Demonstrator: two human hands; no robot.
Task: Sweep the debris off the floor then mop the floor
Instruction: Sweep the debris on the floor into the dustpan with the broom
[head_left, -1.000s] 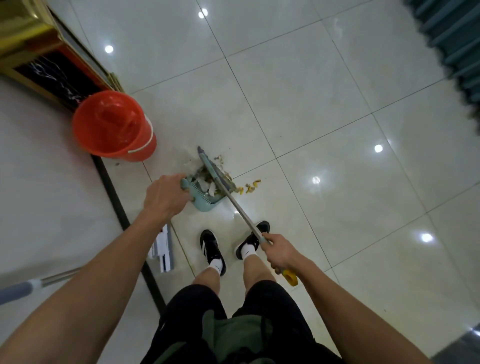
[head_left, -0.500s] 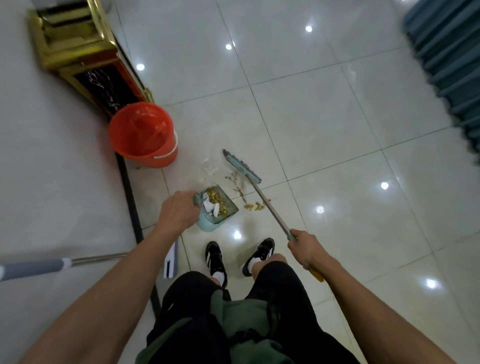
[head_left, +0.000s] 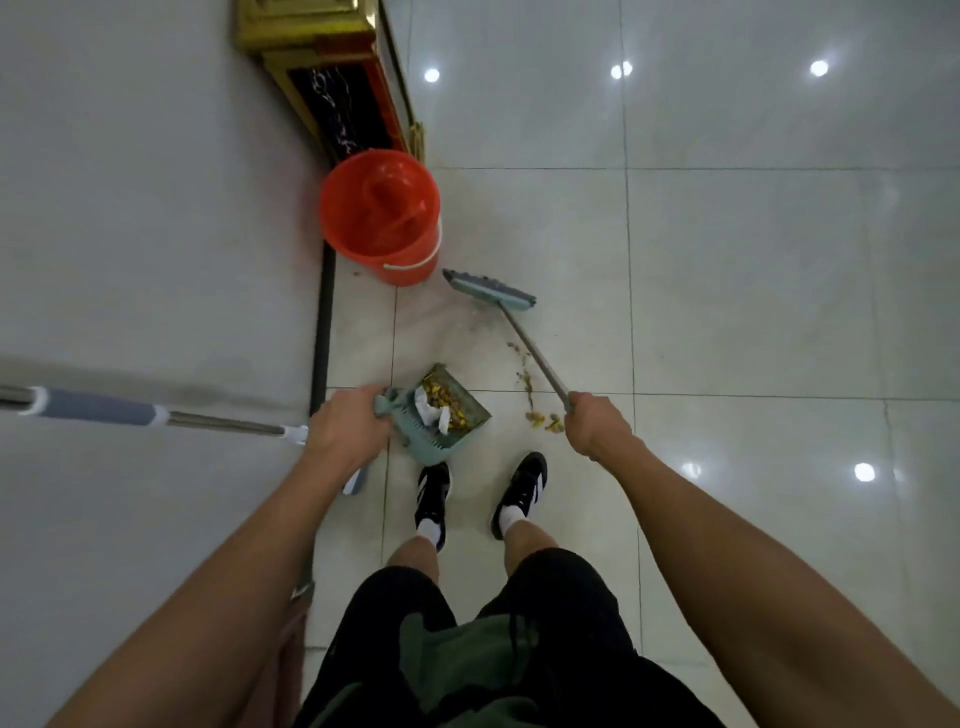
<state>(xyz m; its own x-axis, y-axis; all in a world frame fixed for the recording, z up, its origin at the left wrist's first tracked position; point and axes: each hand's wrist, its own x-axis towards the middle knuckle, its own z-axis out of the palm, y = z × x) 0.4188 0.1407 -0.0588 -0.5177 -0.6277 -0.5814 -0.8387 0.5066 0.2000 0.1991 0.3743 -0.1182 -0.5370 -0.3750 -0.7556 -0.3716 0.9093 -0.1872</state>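
Note:
My left hand (head_left: 347, 427) grips the handle of a teal dustpan (head_left: 422, 447) that rests on the tiled floor in front of my feet. Yellow bits and white paper scraps lie inside the pan. My right hand (head_left: 592, 423) holds the metal shaft of a broom (head_left: 530, 348); its teal head (head_left: 491, 290) rests on the floor beyond the pan, close to the red bucket. A trail of yellow-brown debris (head_left: 540, 410) lies on the floor between the broom shaft and the dustpan.
A red bucket (head_left: 382, 215) stands against the wall base at upper left of the broom head. A mop with a grey-sleeved metal handle (head_left: 135, 411) leans along the left wall. A gold-framed fixture (head_left: 332, 67) sits behind the bucket. My black shoes (head_left: 522, 491) stand just behind the pan.
The broom head has swung away from the dustpan toward the bucket. My right hand has slid further down the shaft. The dustpan holds the swept debris and has stayed by my feet.

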